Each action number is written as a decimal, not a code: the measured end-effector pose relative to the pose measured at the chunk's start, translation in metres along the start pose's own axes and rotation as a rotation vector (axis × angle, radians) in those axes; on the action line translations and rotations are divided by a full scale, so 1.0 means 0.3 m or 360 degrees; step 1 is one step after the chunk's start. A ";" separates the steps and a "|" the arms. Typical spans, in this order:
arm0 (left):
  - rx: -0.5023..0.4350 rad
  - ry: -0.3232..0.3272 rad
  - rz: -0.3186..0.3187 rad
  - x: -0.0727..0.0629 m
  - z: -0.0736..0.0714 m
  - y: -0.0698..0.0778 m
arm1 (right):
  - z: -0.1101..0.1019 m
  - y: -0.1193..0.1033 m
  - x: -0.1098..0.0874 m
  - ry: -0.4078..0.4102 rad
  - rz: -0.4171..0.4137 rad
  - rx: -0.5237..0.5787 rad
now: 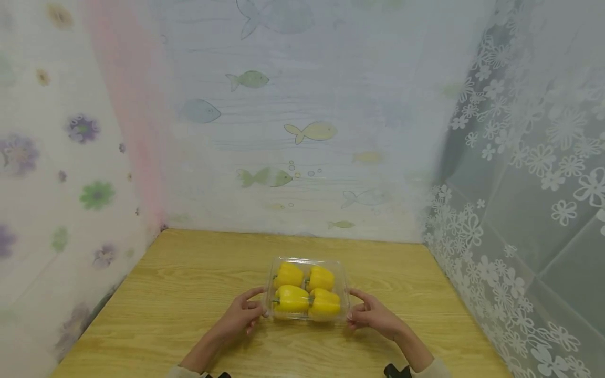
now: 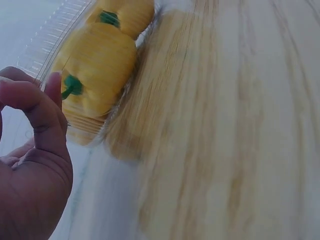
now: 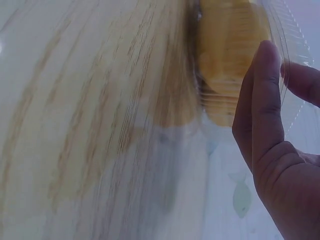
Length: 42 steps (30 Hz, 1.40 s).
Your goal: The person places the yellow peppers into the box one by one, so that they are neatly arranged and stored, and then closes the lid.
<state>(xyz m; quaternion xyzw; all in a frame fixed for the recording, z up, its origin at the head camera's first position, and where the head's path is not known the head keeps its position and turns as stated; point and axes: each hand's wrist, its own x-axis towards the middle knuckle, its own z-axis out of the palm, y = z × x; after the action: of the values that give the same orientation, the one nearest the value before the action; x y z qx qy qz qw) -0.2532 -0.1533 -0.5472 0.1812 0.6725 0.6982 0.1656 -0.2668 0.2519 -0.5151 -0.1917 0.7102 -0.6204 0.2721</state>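
A clear plastic clamshell container [image 1: 306, 318] with several yellow bell peppers [image 1: 291, 299] inside is held between both hands over the table. At its left side my left hand [image 1: 242, 315] pinches the edge with thumb and fingers; in the left wrist view, fingertips meet at the container's rim beside a pepper's green stem [image 2: 74, 85]. My right hand [image 1: 373, 314] grips the opposite side, and the right wrist view has its fingers [image 3: 267, 100] along the ridged wall near the rim. Two rows of peppers show through the plastic, stems mostly toward the left.
The wood-grain table [image 1: 203, 262] extends around the container. Behind it rises a wall covering with printed fish [image 1: 264, 177]. A flowered curtain [image 1: 96, 195] borders the left, and white lace flowers [image 1: 543, 163] cover the grey right side.
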 end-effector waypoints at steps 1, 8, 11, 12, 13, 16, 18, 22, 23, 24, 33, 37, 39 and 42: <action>-0.0005 0.0002 0.0005 0.000 0.001 0.001 | 0.001 0.000 0.000 0.0005 -0.0003 -0.0001; -0.0036 0.0023 0.0011 0.000 0.011 0.006 | 0.011 -0.002 0.000 0.0046 -0.0010 0.0002; -0.0033 0.0055 -0.0001 0.002 0.016 0.006 | 0.016 -0.010 -0.004 0.0053 -0.0003 0.0012; -0.0035 0.0063 -0.0005 0.002 0.017 0.006 | 0.018 -0.011 -0.005 0.0055 0.0001 0.0014; -0.0036 0.0072 -0.0011 0.002 0.019 0.006 | 0.018 -0.012 -0.006 0.0056 0.0005 0.0017; -0.0040 0.0077 -0.0021 0.001 0.022 0.007 | 0.016 -0.012 -0.007 0.0052 0.0016 0.0028; -0.0035 0.0074 -0.0022 0.000 0.024 0.008 | 0.014 -0.012 -0.008 0.0047 0.0021 0.0028; -0.0036 0.0042 -0.0024 -0.001 0.024 0.012 | 0.006 -0.013 -0.009 0.0029 0.0037 0.0021; -0.0034 0.0036 -0.0026 -0.002 0.024 0.013 | 0.004 -0.013 -0.010 0.0024 0.0044 0.0020; -0.0033 0.0029 -0.0028 -0.002 0.024 0.015 | 0.002 -0.014 -0.010 0.0020 0.0050 0.0016; -0.0022 0.0047 -0.0060 -0.004 0.027 0.016 | -0.004 -0.019 -0.012 0.0011 0.0063 0.0001; -0.0033 0.0055 -0.0064 -0.005 0.026 0.011 | -0.005 -0.012 -0.011 0.0002 0.0060 0.0007; -0.0044 0.0063 -0.0070 -0.007 0.025 0.011 | -0.004 -0.012 -0.011 -0.0005 0.0052 0.0008; -0.0047 0.0067 -0.0078 -0.010 0.024 0.012 | -0.003 -0.015 -0.012 -0.0024 0.0047 0.0006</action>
<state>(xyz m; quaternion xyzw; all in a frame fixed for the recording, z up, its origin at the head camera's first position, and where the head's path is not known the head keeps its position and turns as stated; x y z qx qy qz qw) -0.2472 -0.1484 -0.5435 0.1476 0.6697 0.7074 0.1711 -0.2647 0.2541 -0.5101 -0.1853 0.7098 -0.6161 0.2869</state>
